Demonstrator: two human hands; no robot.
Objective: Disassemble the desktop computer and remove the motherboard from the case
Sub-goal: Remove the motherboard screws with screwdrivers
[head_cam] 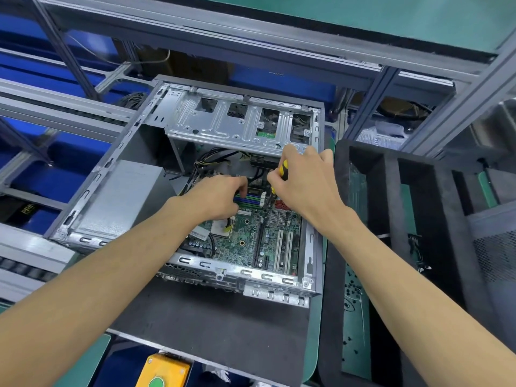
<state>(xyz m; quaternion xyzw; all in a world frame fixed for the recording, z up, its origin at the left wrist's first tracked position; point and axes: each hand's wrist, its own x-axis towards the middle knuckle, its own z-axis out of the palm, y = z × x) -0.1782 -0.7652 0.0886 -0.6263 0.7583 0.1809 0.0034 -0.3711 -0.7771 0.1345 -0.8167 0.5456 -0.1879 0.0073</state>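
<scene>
An open desktop case (92, 191) lies on its side on a dark mat. The green motherboard (248, 233) sits in its lower right part. Inside the case, my right hand (304, 185) grips a yellow-and-black screwdriver (283, 170), tip pointing down at the board's upper edge. My left hand (215, 196) rests on the board by the blue and green memory slots (248, 198), fingers curled down over them; whether it holds anything is hidden. A grey power supply (122, 196) fills the case's left side, and black cables (206, 160) run beneath the silver drive cage (223, 118).
A black foam tray (391, 191) with compartments stands right of the case. Several small dark screws (352, 291) lie on the green mat beside it. A yellow box with a green button (162, 371) sits at the bench's front edge. Aluminium frame rails (195, 32) cross above.
</scene>
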